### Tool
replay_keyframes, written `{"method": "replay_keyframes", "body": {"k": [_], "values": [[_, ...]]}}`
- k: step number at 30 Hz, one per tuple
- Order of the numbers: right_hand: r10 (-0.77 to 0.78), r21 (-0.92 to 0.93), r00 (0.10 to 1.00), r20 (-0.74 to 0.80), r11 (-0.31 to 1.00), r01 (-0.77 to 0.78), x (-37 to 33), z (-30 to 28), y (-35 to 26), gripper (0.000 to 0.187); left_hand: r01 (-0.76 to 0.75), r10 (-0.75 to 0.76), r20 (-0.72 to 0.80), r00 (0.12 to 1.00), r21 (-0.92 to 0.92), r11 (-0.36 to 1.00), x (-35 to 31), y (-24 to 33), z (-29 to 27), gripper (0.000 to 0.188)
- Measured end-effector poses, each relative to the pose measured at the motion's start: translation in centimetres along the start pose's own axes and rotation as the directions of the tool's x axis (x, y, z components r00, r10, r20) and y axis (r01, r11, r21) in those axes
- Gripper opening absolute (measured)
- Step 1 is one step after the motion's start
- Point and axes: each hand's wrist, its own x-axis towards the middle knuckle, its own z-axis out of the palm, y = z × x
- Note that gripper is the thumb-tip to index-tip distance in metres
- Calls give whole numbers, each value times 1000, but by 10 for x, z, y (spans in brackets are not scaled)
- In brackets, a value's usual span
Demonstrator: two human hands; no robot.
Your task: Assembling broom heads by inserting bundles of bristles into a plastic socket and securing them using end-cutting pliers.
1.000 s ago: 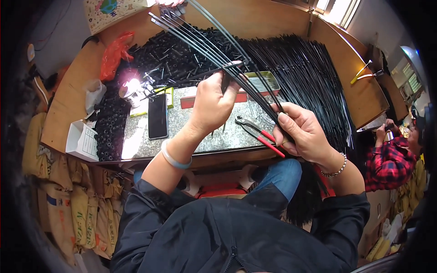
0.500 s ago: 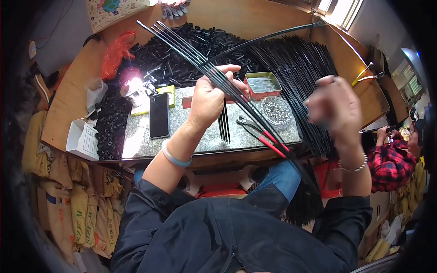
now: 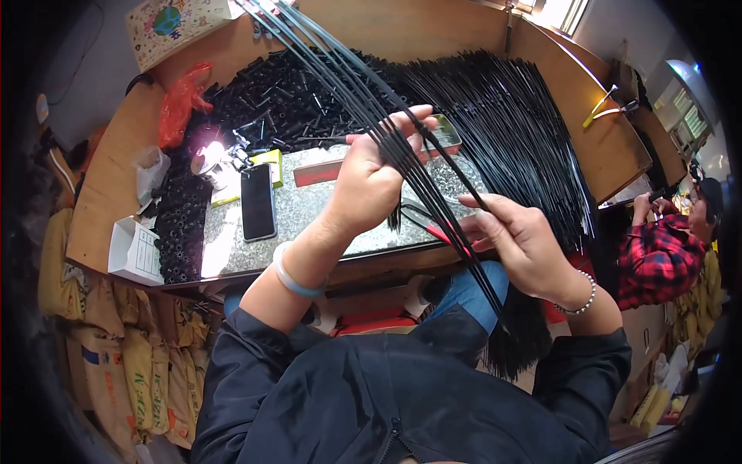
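Observation:
Across the picture slants a bundle of long, thin black rods (image 3: pixel 448 213), with my left hand (image 3: pixel 365 189) closed around its middle. One rod (image 3: pixel 459 167) stands a little apart on the right side of the bundle. Thumb and fingers of my right hand (image 3: pixel 529 249) pinch this rod near its lower end. Red-handled pliers (image 3: pixel 442 234) lie on the stone slab (image 3: pixel 309 215), partly hidden behind the bundle. Beyond my left hand is a red tin (image 3: pixel 448 148), mostly covered by the hand and rods.
A black phone (image 3: pixel 258 203) and a bright lamp (image 3: pixel 209 159) are on the left. Dark short tubes (image 3: pixel 270 97) heap behind the slab; many black rods (image 3: pixel 510 124) lie at the right. A white box (image 3: pixel 135 251) stands at the left edge. A person in red plaid (image 3: pixel 657 255) sits at far right.
My right hand has come in leftward and down from beside the bundle and now grips a rod. The bundle's upper ends have moved up. The view has shifted slightly.

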Motion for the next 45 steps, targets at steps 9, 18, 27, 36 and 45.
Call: {"method": "replay_keyframes", "body": {"k": [9, 18, 27, 36, 45], "values": [[21, 305, 978, -209, 951, 45, -30, 12, 16, 31, -117, 115, 19, 993, 191, 975, -9, 7, -8, 27], [654, 401, 729, -201, 734, -548, -282, -64, 160, 22, -133, 142, 16, 990, 471, 872, -23, 31, -63, 42], [917, 138, 263, -299, 315, -939, -516, 144, 345, 24, -42, 30, 54, 998, 239, 970, -9, 27, -87, 42], [941, -40, 16, -337, 2, -999, -439, 208, 467, 29, 24, -82, 264, 961, 215, 976, -8, 29, -76, 47], [938, 147, -139, -316, -96, -984, -380, 218, 482, 26, 51, -108, 177, 978, 299, 953, -10, 48, -72, 47]]}}
